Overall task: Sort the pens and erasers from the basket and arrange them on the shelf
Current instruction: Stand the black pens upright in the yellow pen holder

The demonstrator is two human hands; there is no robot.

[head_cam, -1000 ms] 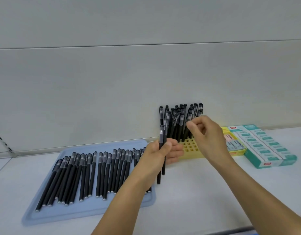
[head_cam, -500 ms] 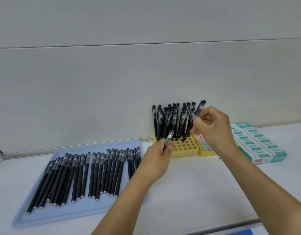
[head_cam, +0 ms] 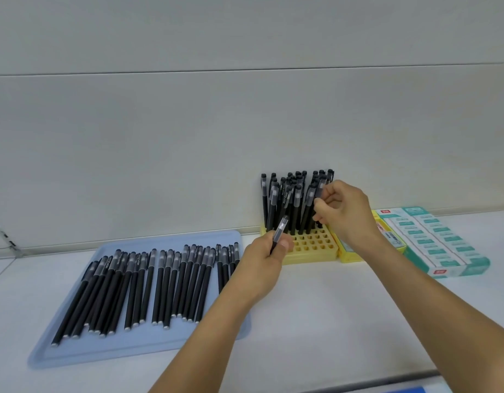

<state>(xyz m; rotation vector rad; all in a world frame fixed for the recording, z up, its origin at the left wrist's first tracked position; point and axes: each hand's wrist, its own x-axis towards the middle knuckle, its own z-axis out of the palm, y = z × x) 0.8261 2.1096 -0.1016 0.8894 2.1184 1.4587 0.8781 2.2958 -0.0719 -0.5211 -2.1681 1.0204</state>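
Now my left hand (head_cam: 266,255) holds one black pen (head_cam: 278,235) between the thumb and curled fingers. That pen tilts up and to the right, with its cap end just in front of the yellow pen holder (head_cam: 311,246). My right hand (head_cam: 343,212) is farther away and to the right. Its fingers pinch a pen (head_cam: 318,191) that stands among the other standing pens (head_cam: 287,202) in the holder. My two hands are apart. The near rows of holes in the holder have no pens in them. On the left, a blue tray (head_cam: 117,347) lies on the white shelf (head_cam: 330,321), and many black pens (head_cam: 137,287) lie side by side in it. On the right, a green box of erasers (head_cam: 441,245) lies on the shelf. A yellow box (head_cam: 353,255) sits between the holder and the green box.
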